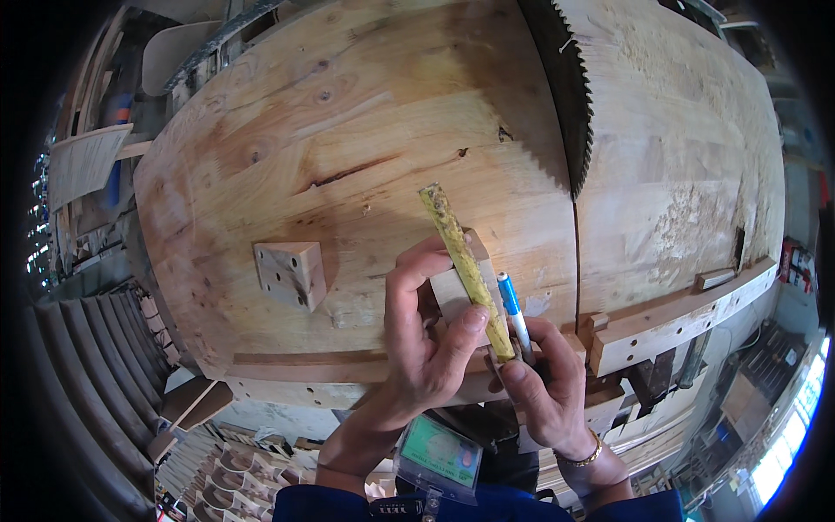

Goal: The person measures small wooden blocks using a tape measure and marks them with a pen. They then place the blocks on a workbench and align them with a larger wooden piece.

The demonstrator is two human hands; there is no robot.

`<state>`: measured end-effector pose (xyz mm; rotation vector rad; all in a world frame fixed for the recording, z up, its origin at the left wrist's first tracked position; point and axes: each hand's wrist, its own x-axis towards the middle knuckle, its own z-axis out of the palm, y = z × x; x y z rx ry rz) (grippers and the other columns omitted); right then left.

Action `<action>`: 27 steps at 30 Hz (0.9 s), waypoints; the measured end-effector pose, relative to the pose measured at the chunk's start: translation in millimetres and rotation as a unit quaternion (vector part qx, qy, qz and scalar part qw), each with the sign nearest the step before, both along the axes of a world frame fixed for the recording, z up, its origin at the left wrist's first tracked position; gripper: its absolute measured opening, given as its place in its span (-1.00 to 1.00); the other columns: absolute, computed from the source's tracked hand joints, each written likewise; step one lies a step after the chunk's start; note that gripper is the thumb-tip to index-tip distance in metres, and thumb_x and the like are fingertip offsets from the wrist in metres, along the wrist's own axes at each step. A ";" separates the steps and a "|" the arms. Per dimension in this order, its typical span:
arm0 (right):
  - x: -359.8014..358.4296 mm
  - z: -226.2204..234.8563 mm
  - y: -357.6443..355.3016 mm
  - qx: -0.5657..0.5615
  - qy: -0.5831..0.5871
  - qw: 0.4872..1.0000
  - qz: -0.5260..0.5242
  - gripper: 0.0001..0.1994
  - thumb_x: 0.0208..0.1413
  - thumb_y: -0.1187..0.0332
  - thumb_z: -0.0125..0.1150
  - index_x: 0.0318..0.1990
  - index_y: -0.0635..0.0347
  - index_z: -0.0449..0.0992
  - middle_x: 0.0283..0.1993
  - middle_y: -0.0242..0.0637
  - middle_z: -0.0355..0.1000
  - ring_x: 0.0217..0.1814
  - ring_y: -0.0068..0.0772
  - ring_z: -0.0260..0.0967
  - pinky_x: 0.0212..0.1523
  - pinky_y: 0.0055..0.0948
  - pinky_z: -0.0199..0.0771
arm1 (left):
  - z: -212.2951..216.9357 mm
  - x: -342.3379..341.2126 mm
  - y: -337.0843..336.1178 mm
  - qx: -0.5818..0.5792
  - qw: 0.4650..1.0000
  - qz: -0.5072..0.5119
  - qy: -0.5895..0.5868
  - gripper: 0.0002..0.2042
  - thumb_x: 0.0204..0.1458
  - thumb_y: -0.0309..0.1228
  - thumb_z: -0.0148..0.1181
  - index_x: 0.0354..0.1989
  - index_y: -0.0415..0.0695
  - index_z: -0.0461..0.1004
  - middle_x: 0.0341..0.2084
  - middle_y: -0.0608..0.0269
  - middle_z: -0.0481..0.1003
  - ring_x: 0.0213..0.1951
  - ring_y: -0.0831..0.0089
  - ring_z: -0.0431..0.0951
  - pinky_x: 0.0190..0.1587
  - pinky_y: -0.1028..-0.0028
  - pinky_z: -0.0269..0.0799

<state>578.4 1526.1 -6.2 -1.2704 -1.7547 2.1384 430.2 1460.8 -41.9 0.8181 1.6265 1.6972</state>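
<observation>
My left hand (424, 326) is closed around a pale wooden block (450, 296). Its thumb presses a worn yellow strip with dark marks, like a length of measuring tape (457, 239), flat across the block. The strip slants from upper left down toward my right hand (548, 387). That hand is closed, its thumb and fingers at the strip's lower end, with a blue and white pen (511, 304) held upward between the fingers. What else the right fingertips touch is hidden. On the wooden table to the left lies another wooden block (291, 274) with dark holes.
A large toothed saw blade (565, 96) stands in the slot of the wooden table (391, 113), ahead and right of my hands. A wooden rail (678, 322) runs along the near right edge. Curved wooden pieces (235, 487) are piled below at left.
</observation>
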 end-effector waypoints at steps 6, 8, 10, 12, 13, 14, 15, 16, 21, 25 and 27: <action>3.6 -2.9 -1.9 0.010 0.002 1.000 0.004 -0.55 0.16 0.21 0.11 0.07 0.38 0.30 -0.32 -0.24 0.49 -0.41 -0.50 0.48 -0.39 -0.55 0.50 | 4.0 2.0 2.7 -0.007 1.000 0.008 0.007 -0.54 0.14 -0.32 0.04 0.12 -0.27 0.09 0.08 -0.10 0.27 0.06 0.31 0.30 0.13 0.30 0.23; -0.6 2.9 -3.3 -0.028 -0.002 0.999 -0.036 -0.61 0.12 0.28 0.18 0.02 0.35 0.36 -0.27 -0.17 0.45 -0.32 -0.40 0.43 -0.29 -0.46 0.42 | 3.2 2.0 2.6 -0.006 1.000 0.011 0.013 -0.55 0.13 -0.33 0.05 0.12 -0.27 0.10 0.08 -0.09 0.28 0.06 0.32 0.30 0.13 0.31 0.23; -2.5 5.1 -3.7 -0.043 -0.005 0.998 -0.054 -0.63 0.09 0.32 0.21 0.00 0.34 0.40 -0.24 -0.13 0.44 -0.27 -0.34 0.40 -0.24 -0.41 0.38 | 1.9 2.0 3.1 -0.002 1.000 0.015 0.022 -0.55 0.13 -0.33 0.06 0.12 -0.27 0.10 0.07 -0.09 0.28 0.06 0.31 0.30 0.13 0.32 0.23; -2.8 5.2 -3.5 -0.034 -0.004 0.998 -0.052 -0.64 0.09 0.32 0.21 -0.01 0.35 0.40 -0.22 -0.11 0.44 -0.25 -0.30 0.41 -0.23 -0.41 0.39 | 2.1 2.5 3.0 -0.004 1.000 0.020 0.023 -0.55 0.13 -0.33 0.06 0.11 -0.28 0.11 0.07 -0.09 0.29 0.06 0.31 0.30 0.13 0.32 0.23; -2.8 5.4 -3.4 -0.036 -0.006 0.998 -0.051 -0.64 0.09 0.32 0.21 -0.01 0.35 0.40 -0.21 -0.10 0.45 -0.24 -0.29 0.41 -0.22 -0.40 0.39 | 2.8 2.8 2.6 -0.007 1.000 0.021 0.020 -0.55 0.13 -0.33 0.07 0.11 -0.28 0.11 0.06 -0.09 0.29 0.06 0.31 0.30 0.13 0.32 0.23; -2.7 5.7 -3.3 -0.038 -0.007 0.998 -0.050 -0.64 0.08 0.33 0.21 -0.01 0.35 0.40 -0.20 -0.09 0.45 -0.23 -0.27 0.41 -0.21 -0.40 0.39 | 3.2 2.9 2.5 -0.011 1.000 0.023 0.017 -0.55 0.13 -0.32 0.07 0.11 -0.28 0.11 0.06 -0.09 0.29 0.06 0.31 0.30 0.13 0.32 0.23; -2.8 6.0 -3.1 -0.039 -0.009 0.998 -0.049 -0.64 0.08 0.33 0.21 -0.01 0.36 0.40 -0.19 -0.08 0.45 -0.22 -0.26 0.42 -0.21 -0.40 0.39 | 3.2 2.6 2.9 -0.009 0.999 0.022 0.021 -0.55 0.13 -0.32 0.07 0.11 -0.28 0.11 0.06 -0.09 0.29 0.06 0.31 0.30 0.13 0.31 0.23; -2.9 6.2 -3.0 -0.040 -0.008 0.998 -0.049 -0.64 0.08 0.33 0.21 -0.02 0.36 0.40 -0.20 -0.08 0.45 -0.22 -0.25 0.42 -0.21 -0.40 0.39 | 3.1 2.4 3.1 -0.008 0.999 0.022 0.026 -0.55 0.13 -0.33 0.07 0.10 -0.28 0.11 0.05 -0.09 0.29 0.06 0.31 0.30 0.13 0.31 0.23; -3.6 5.8 -2.3 -0.034 -0.008 0.998 -0.047 -0.63 0.07 0.31 0.22 -0.02 0.36 0.40 -0.20 -0.07 0.45 -0.23 -0.24 0.42 -0.21 -0.39 0.39 | 1.0 -1.2 4.4 0.032 0.999 0.003 0.022 -0.60 0.11 -0.53 0.10 0.07 -0.31 0.11 0.06 -0.10 0.23 0.04 0.32 0.34 0.07 0.34 0.30; -3.2 6.0 -2.2 -0.028 -0.012 0.999 -0.045 -0.61 0.07 0.30 0.22 -0.01 0.36 0.40 -0.20 -0.07 0.44 -0.23 -0.23 0.42 -0.21 -0.39 0.40 | 4.5 0.0 5.8 0.028 0.999 0.017 -0.019 -0.60 0.08 -0.50 0.13 0.04 -0.31 0.13 0.05 -0.09 0.26 0.01 0.35 0.36 0.05 0.36 0.33; -1.6 5.3 -2.0 -0.021 -0.015 0.999 -0.036 -0.60 0.07 0.28 0.21 0.00 0.37 0.39 -0.20 -0.07 0.45 -0.22 -0.23 0.43 -0.21 -0.38 0.41 | 3.0 -1.8 6.2 0.030 0.999 0.018 -0.008 -0.60 0.07 -0.50 0.15 0.02 -0.31 0.14 0.04 -0.09 0.27 0.01 0.36 0.36 0.04 0.37 0.34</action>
